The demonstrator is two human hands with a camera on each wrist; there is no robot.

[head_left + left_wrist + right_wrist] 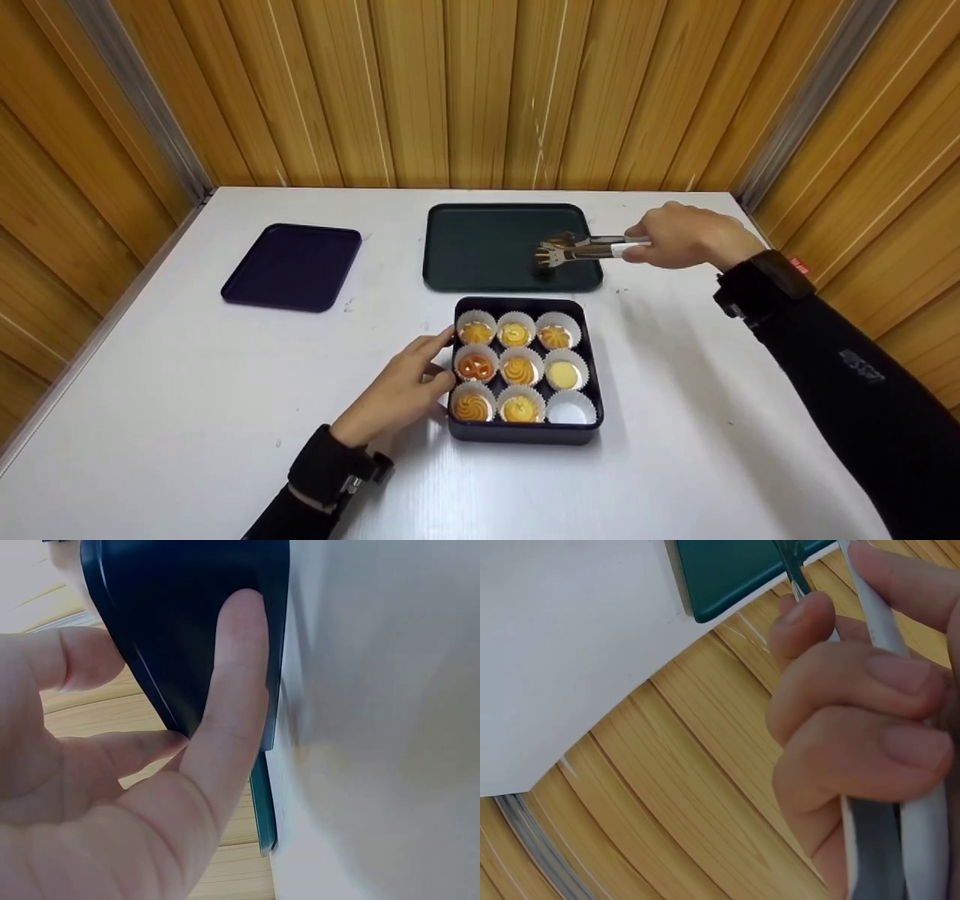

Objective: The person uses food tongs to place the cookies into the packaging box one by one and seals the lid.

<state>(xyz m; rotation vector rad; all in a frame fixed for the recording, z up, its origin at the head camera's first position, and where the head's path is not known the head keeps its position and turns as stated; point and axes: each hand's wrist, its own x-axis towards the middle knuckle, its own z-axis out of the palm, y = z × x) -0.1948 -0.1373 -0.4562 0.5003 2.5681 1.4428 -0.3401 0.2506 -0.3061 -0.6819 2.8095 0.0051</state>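
Observation:
My right hand [690, 236] grips metal tongs [592, 249] with white handles, its fingers curled round them in the right wrist view. The tong heads hover over the right part of a dark green tray [487, 251]; I cannot tell whether anything is between them. Nearer stands a dark navy square box [517, 433] with rows of white paper cups. Most cups hold yellow or orange-brown cookies [517, 370]; the near right paper cup [570, 409] shows bare paper inside. With fingers spread, my left hand [397, 390] touches the box's left side, the thumb lying against its wall [150, 607].
A dark purple-navy square lid or tray [296, 266] lies flat at the left of the white table [225, 420]. Wood-patterned panels [480, 90] close off the back and both sides.

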